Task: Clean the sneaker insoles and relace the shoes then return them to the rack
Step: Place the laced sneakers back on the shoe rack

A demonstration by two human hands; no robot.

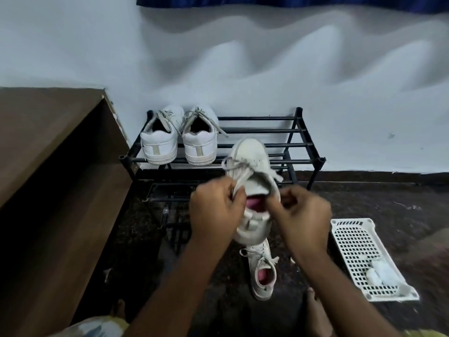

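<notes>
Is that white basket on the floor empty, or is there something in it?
Not empty. White crumpled wads, cloth or tissue I cannot tell, lie at the near end of the white basket.

A raised sneaker [252, 159] was held toe-up in front of the black rack [301, 144]. The left grip [216, 207] pinched its lace [239, 177]; the right grip [301, 212] curled at the collar, detail blurred. A second sneaker [262, 271], pink inside, lay on the floor [388, 198] below. A pair of white sneakers [179, 139] stood on the rack's top tier. A white basket [352, 239] lay on the floor to the right.
</notes>
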